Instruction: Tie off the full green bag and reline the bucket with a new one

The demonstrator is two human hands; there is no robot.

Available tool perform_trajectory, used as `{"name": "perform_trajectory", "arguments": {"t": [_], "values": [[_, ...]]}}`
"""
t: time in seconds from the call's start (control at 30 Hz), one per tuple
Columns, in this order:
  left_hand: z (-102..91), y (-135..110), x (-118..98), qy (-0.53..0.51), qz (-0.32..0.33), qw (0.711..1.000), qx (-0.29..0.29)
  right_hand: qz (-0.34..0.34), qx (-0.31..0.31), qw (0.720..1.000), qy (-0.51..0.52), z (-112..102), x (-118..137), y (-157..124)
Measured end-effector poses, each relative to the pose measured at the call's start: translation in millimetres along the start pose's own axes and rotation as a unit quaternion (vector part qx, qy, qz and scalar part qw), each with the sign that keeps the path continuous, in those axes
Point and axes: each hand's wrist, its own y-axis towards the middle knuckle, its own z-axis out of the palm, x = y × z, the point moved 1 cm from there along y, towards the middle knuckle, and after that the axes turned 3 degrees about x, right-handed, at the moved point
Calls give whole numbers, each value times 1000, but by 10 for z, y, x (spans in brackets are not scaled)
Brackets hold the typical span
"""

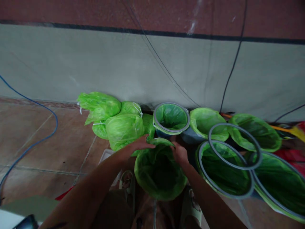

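A bin point(140, 173) lined with a green plastic bag stands between my feet, its mouth facing up. The green bin liner point(160, 194) is folded outward over the rim all the way round. At the far left of the rim, my left hand point(143, 143) grips the liner's edge. My right hand point(180, 154) pinches the liner at the far right side, thumb and fingers closed on it. The bin's inside is dark, and its bottom cannot be made out.
Tied green bags point(125, 128) lie against the wall at left. A lined bin with a grey ring point(171, 130) stands ahead. More lined bins point(207, 119) crowd the right, with a loose grey ring point(258, 149) across them. A blue cable point(53, 130) crosses the left floor.
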Motion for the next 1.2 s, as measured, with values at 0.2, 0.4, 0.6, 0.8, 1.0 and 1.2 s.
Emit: {"name": "perform_trajectory", "arguments": {"t": [0.2,0.4,0.6,0.8,1.0,1.2], "values": [[-171,50,-24,-49,-45,997,-27,144,-83,985,45,111,-216,-553],[-59,41,-180,-6,-35,999,-34,7,-203,974,99,-108,-65,-332],[57,-42,-346,37,37,999,5,-138,22,990,28,-92,122,158],[168,-102,-371,106,48,993,17,-166,125,978,-19,-55,35,201],[176,-133,-425,131,15,991,13,-88,103,990,-44,-30,17,145],[-165,-33,-337,21,1,1000,-5,87,18,996,15,180,-114,-388]]}}
